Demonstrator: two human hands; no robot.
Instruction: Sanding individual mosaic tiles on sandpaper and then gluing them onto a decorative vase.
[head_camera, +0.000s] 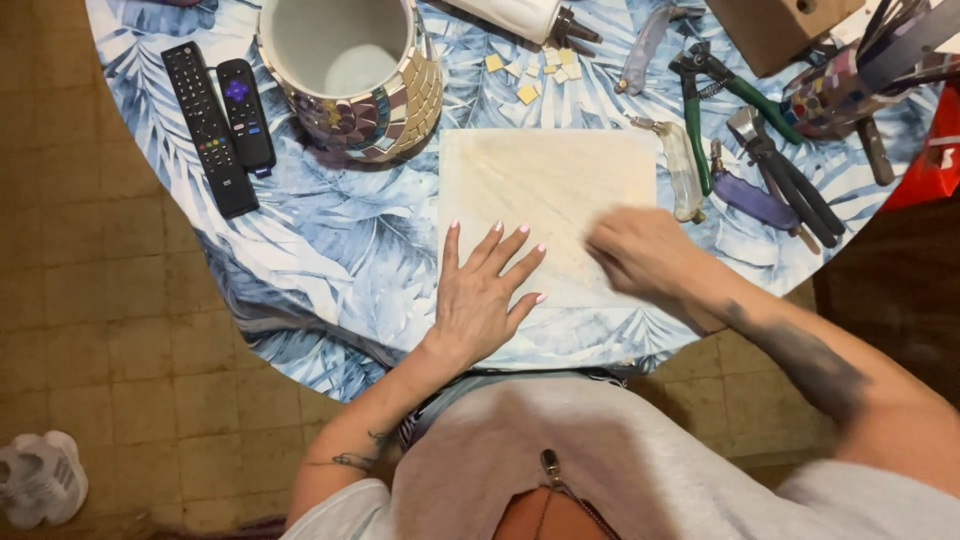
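While the far left is just tan floor tile and a white sneaker (40, 478) poking into the corner, the action is all on the round table (330, 270) with the blue leaf-print cloth; two black remotes (220, 120) lie side by side near its left edge, well apart from the work, probably parked out of the way; next to them stands a pot (352, 70) clad in little mosaic squares, mouth up and nothing visible inside.

Moving right, the left hand (480, 295) lies palm down with fingers spread and straight, gripping nothing; the fingertips rest on the lower left part of a pale cream square tile (545, 200) that lies flat on the cloth near the table's front edge, right in front of the person; looks to me like it's pinning the tile so it can't slide; wrist is low, forearm coming up from below.

Then the right hand (645, 255), blurred, sits on the tile's lower right area; fingers look curled inward, but whether they're pinching something small I can't tell; the tattooed forearm comes in from the lower right.

Above the tile sit a few loose yellowish tile chips (527, 80); further right, a clear-handled tool (683, 170), green-handled nippers (715, 95) and dark pliers (790, 180) are lined up within reach of the right hand; a red thing (935, 160) pokes in at the edge.
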